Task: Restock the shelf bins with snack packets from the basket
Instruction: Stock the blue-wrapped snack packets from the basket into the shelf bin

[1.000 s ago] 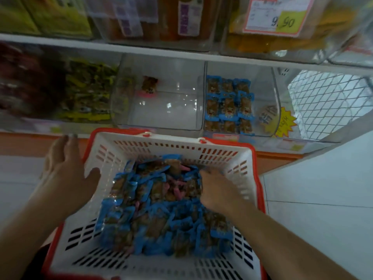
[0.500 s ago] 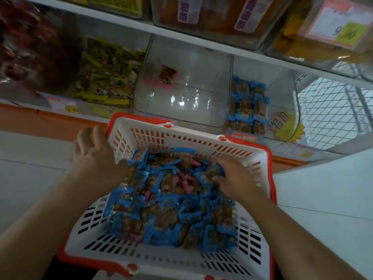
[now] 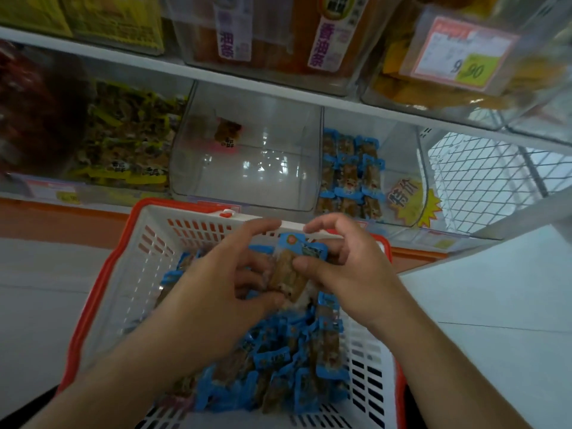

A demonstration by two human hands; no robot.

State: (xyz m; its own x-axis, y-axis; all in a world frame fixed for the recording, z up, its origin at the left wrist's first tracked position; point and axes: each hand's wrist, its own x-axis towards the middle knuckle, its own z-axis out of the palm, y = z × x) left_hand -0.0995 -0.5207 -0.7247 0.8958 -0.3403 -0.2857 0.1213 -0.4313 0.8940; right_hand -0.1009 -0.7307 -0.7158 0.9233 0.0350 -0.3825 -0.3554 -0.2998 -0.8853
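A pale tiled floor (image 3: 495,305) with thin grout lines filled the lower scene. An orange base strip (image 3: 62,218) ran under white shop shelving (image 3: 278,85). At right, a white wire mesh panel (image 3: 483,168) closed the shelf end. Lighting was dim and bluish.

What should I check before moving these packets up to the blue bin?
1. Packets held by both hands, left hand and right hand: ok.
2. Bundle lifted off the pile in the basket: ok.
3. Blue bin has room beside its stack: ok.
4. Path to the bin unobstructed: ok.
5. Packets squared up: cannot tell, blurred.
6. Packet count: cannot tell.
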